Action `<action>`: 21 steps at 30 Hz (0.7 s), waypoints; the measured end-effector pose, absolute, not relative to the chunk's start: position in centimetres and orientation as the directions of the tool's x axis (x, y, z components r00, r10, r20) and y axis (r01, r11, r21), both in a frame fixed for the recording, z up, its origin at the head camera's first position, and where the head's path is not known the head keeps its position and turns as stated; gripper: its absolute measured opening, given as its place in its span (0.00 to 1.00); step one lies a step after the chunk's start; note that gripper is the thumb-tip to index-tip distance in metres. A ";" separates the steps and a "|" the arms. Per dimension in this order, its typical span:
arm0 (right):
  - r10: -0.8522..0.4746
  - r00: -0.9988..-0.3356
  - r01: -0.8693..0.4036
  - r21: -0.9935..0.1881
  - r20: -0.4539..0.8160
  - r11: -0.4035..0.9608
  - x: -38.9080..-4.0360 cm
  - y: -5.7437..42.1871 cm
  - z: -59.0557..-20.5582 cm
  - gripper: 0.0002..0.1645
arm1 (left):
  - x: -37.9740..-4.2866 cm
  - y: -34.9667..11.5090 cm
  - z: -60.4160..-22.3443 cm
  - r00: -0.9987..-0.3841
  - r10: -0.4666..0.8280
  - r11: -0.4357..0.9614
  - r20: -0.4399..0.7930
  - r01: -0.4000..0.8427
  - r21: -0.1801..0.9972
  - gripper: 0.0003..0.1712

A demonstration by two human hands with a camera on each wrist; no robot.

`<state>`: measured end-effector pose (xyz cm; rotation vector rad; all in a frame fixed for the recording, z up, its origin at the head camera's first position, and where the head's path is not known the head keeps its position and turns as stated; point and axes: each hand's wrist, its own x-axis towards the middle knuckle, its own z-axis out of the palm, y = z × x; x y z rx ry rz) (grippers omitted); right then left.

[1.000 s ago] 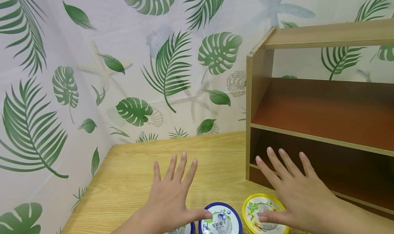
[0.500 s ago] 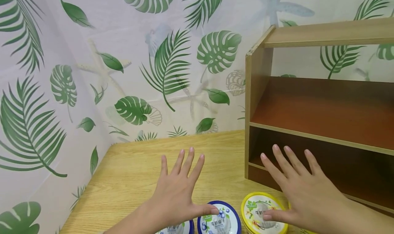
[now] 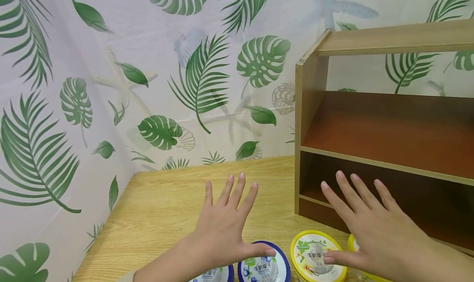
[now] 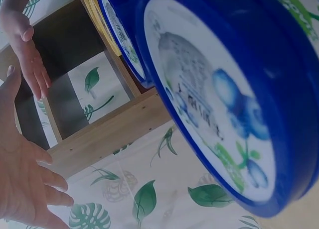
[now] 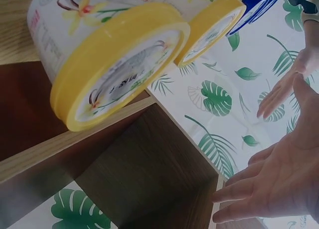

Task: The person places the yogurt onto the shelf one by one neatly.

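Both hands are spread with straight fingers, palms down, and hold nothing. In the head view my left hand (image 3: 224,232) hovers above two blue-lidded tubs with blueberry pictures; its thumb overlaps the right tub (image 3: 263,269), and the forearm covers part of the left one (image 3: 216,275). My right hand (image 3: 377,232) is over two yellow-lidded tubs, its thumb overlapping the nearer tub's lid (image 3: 311,249) and the hand hiding most of the other tub (image 3: 353,244). The left wrist view shows a blue-lidded tub (image 4: 209,104) up close; the right wrist view, a yellow-lidded tub (image 5: 124,74).
A wooden shelf unit (image 3: 385,129) stands at the right, close behind the right hand's fingertips. The wood-grain table (image 3: 166,208) runs back to a leaf-patterned cloth (image 3: 207,92), which also covers the left side.
Both hands have drifted right and slightly farther forward in the head view, fingers still spread. More of the second yellow lid shows beside the right hand. The tubs have stayed in place.
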<state>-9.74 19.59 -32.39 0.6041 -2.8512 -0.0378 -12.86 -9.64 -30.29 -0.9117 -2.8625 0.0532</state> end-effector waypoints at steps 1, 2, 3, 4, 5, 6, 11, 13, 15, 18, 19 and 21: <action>-0.403 -0.888 -0.397 0.074 0.220 0.915 -9.7 19.7 -32.4 0.70 | -12.9 -9.5 -30.3 -0.805 0.580 0.814 0.122 0.575 -0.080 0.64; -0.404 -0.886 -0.397 0.079 0.227 0.914 -9.6 19.7 -32.4 0.70 | -12.8 -9.4 -30.3 -0.804 0.582 0.813 0.123 0.576 -0.083 0.65; -0.403 -0.885 -0.395 0.083 0.231 0.915 -9.5 19.8 -32.3 0.70 | -12.8 -9.2 -30.2 -0.801 0.585 0.811 0.127 0.579 -0.083 0.65; -0.403 -0.885 -0.393 0.088 0.236 0.915 -9.5 19.9 -32.3 0.70 | -12.8 -9.1 -30.2 -0.799 0.587 0.809 0.131 0.581 -0.084 0.65; -0.403 -0.883 -0.392 0.092 0.243 0.915 -9.4 20.0 -32.3 0.70 | -12.8 -9.0 -30.1 -0.796 0.591 0.807 0.134 0.584 -0.086 0.65; -0.403 -0.880 -0.392 0.095 0.251 0.915 -9.3 20.1 -32.2 0.70 | -12.9 -8.8 -30.0 -0.793 0.594 0.805 0.138 0.588 -0.086 0.64; -0.404 -0.876 -0.383 0.131 0.262 0.915 -9.2 20.7 -32.0 0.71 | -13.1 -8.2 -29.6 -0.779 0.610 0.792 0.148 0.604 -0.086 0.64; -0.402 -0.878 -0.374 0.153 0.260 0.915 -9.2 21.0 -32.0 0.71 | -13.4 -7.8 -29.4 -0.774 0.615 0.788 0.148 0.611 -0.076 0.63; -0.403 -0.872 -0.367 0.176 0.279 0.914 -9.2 21.2 -31.9 0.71 | -13.8 -7.3 -29.3 -0.776 0.614 0.788 0.148 0.612 -0.061 0.62; -0.399 -0.869 -0.355 0.193 0.294 0.915 -9.4 21.5 -31.7 0.71 | -14.5 -6.8 -29.0 -0.786 0.603 0.796 0.137 0.605 -0.027 0.61; -0.399 -0.867 -0.353 0.195 0.299 0.915 -9.5 21.5 -31.7 0.71 | -14.6 -6.6 -28.9 -0.790 0.599 0.799 0.130 0.602 -0.019 0.61; -0.393 -0.872 -0.348 0.194 0.292 0.917 -9.5 21.5 -31.6 0.71 | -14.9 -6.5 -28.8 -0.798 0.592 0.803 0.113 0.596 0.000 0.61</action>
